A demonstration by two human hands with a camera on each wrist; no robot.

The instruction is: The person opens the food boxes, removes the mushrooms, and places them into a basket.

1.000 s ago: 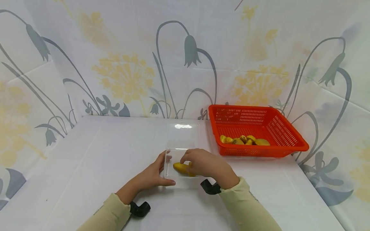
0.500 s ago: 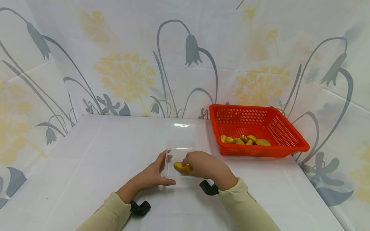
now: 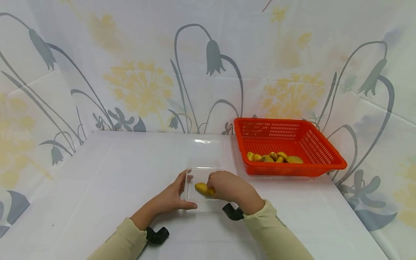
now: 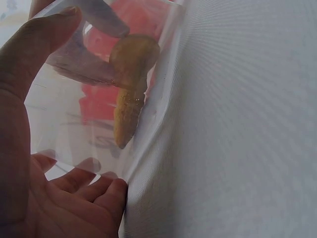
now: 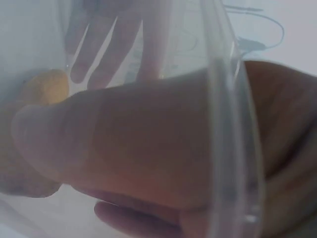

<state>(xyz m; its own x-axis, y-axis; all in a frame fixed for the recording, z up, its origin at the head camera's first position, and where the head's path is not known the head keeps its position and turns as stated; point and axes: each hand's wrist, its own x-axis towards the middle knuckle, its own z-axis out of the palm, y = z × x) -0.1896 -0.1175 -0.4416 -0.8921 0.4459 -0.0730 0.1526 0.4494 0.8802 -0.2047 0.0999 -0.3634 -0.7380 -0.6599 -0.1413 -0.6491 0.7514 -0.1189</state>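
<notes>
A clear plastic box [image 3: 191, 195] stands on the white table with its hinged lid [image 3: 206, 150] lying open behind it. My left hand [image 3: 169, 196] holds the box by its left side, thumb at the front and fingers at the back. Inside lies a yellow, gourd-like piece [image 3: 202, 188]; in the left wrist view the piece [image 4: 128, 116] has a rounded upper end and a tapered lower end. My right hand [image 3: 232, 189] reaches into the box and pinches the piece near its right end. The right thumb [image 5: 114, 144] shows through the box wall, overlapping the piece.
To the back right, a red perforated basket [image 3: 292, 169] contains several yellow pieces [image 3: 273, 158] gathered near its front left. A flower-printed cloth [image 3: 143, 72] hangs behind and beside the table. Black curved mounts [image 3: 157, 235] sit at both wrists.
My right hand has shifted slightly left and its fingertips sit lower on the yellow piece. My left hand and the box have stayed in place.
</notes>
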